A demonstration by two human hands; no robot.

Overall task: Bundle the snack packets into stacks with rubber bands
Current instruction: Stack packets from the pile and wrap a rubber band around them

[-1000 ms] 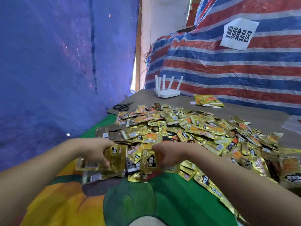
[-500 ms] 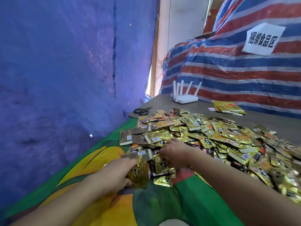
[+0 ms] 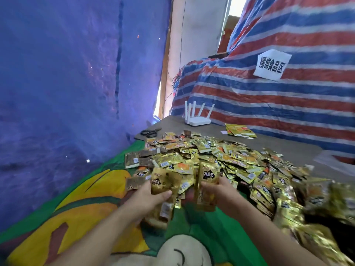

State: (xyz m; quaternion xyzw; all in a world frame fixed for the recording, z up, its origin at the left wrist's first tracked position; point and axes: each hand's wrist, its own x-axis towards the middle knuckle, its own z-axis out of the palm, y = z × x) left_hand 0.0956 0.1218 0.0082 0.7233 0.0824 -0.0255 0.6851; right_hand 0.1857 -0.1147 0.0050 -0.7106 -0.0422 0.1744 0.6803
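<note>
A big heap of gold snack packets [image 3: 226, 160] covers the table from the middle to the right edge. My left hand [image 3: 151, 196] grips a small bunch of gold packets [image 3: 165, 182] at the heap's near edge, thumb on top. Beside it my right hand [image 3: 217, 189] holds an upright packet with black lettering [image 3: 208, 174] against that bunch. More packets hang below my left hand. No rubber band is visible.
Black scissors [image 3: 150, 132] lie at the far left of the brown tabletop. A white router [image 3: 196, 120] stands at the back, with a few flat packets [image 3: 240, 130] to its right. A blue tarp wall rises on the left, a striped tarp with a paper sign [image 3: 271, 64] behind. A green and yellow printed cloth [image 3: 80, 204] lies under my arms.
Both hands have lifted off the heap's edge with packets and come together. The right hand, earlier reaching into the pile, now holds an upright packet against the left hand's bunch.
</note>
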